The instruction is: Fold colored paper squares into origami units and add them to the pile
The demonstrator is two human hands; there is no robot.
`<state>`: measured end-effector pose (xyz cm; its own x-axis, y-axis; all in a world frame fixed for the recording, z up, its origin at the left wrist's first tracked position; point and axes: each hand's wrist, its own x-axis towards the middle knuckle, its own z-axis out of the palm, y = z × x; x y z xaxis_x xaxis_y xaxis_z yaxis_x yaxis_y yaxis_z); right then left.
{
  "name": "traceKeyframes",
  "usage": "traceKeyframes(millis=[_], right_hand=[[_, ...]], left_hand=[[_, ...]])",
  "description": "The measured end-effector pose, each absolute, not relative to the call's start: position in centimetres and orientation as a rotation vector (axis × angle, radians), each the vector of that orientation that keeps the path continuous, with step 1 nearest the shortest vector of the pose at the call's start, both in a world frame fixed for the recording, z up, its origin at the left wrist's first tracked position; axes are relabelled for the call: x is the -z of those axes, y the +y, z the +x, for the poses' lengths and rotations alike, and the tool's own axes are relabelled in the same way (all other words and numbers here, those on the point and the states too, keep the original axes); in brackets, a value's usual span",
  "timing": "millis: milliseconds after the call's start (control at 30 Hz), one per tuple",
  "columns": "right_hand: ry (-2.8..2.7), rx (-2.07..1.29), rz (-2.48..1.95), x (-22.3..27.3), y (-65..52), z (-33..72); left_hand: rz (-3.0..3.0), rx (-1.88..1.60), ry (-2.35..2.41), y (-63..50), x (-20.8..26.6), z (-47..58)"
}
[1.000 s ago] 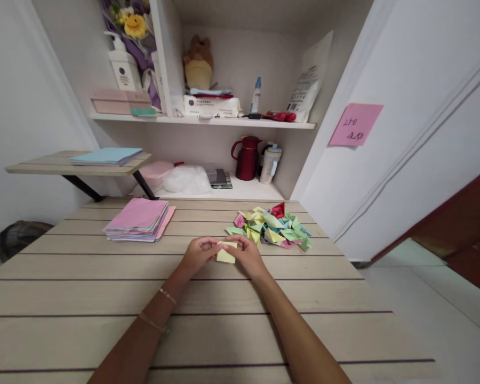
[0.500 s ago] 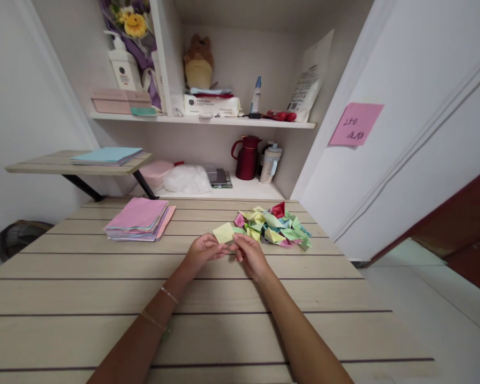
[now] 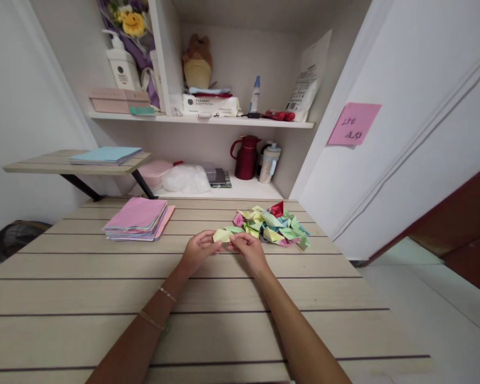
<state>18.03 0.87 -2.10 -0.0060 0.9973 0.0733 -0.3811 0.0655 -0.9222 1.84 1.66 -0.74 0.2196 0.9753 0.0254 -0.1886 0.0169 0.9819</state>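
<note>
Pale-yellow folded paper (image 3: 221, 236), one piece: I log it above the middle of the table (image 3: 56, 298), between the two hands, just left of the pile of folded-paper pieces (image 3: 272, 220). Whether it touches the nearest green piece (image 3: 234, 230), I cannot tell.

Left hand (image 3: 201, 246), one: fingers curled, gripping the paper's left side; two bracelets (image 3: 148, 319) on the forearm.

Right hand (image 3: 251, 253), one: thumb and fingertips pinched on the paper's right end.

Pile, mixed: I count yellow, green, blue and pink among the colours, with a red piece (image 3: 277, 209) at the back.

Square paper sheets (image 3: 136, 214), one stack: pink on top, on the table, well left of the hands.

Blue-topped paper stack (image 3: 107, 154), one: on the raised wooden shelf (image 3: 34, 164).

Dark-red jug (image 3: 246, 160), one: in the cabinet behind, beside a pale tumbler (image 3: 269, 165).
</note>
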Motion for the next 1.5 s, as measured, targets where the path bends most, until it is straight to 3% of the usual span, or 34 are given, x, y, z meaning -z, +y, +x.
traceKeyframes(millis=[1133, 1500], right_hand=[[-1.274, -1.167, -0.896, 2.0, 0.6, 18.1], [-1.237, -1.191, -0.884, 2.7, 1.0, 17.9]], left_hand=[[1.534, -1.202, 0.909, 2.7, 1.6, 0.5], [1.337, -1.113, 0.9, 2.3, 1.1, 0.9]])
